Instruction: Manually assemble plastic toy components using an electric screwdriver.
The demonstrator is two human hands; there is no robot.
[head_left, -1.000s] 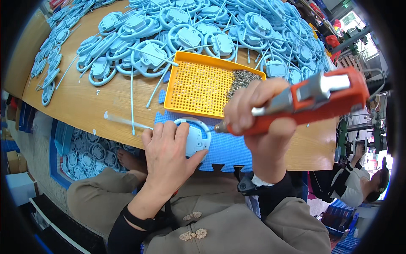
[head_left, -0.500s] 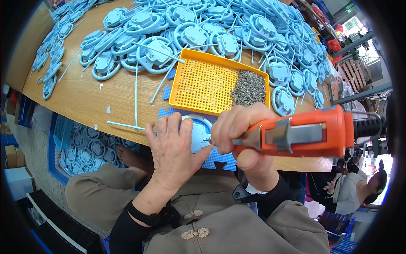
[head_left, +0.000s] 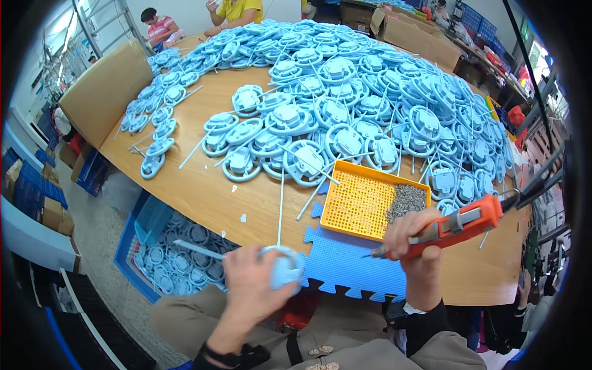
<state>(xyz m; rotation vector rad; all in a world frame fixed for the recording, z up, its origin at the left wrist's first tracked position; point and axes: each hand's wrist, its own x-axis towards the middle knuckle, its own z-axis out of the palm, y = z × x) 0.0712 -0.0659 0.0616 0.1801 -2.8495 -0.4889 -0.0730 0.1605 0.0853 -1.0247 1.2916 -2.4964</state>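
Observation:
My left hand, fingers wrapped round it, holds a light blue plastic ring-shaped part with a boxy centre and a thin rod pointing left. The part is off the table, at its front edge and left of the blue foam mat. In my right hand is an orange electric screwdriver, its bit pointing left above the mat. Behind the mat stands a yellow perforated tray, with small metal screws heaped at its right end.
A large pile of similar blue parts covers the far table. Below the table's left edge, a blue crate holds more parts. Two people, one in a yellow top, sit across the table. Cardboard stands at the left edge.
My left hand has taken the blue part off the mat, to the left past the table edge. The screwdriver has come away from it, to the right. The view has shifted, showing more of the far table.

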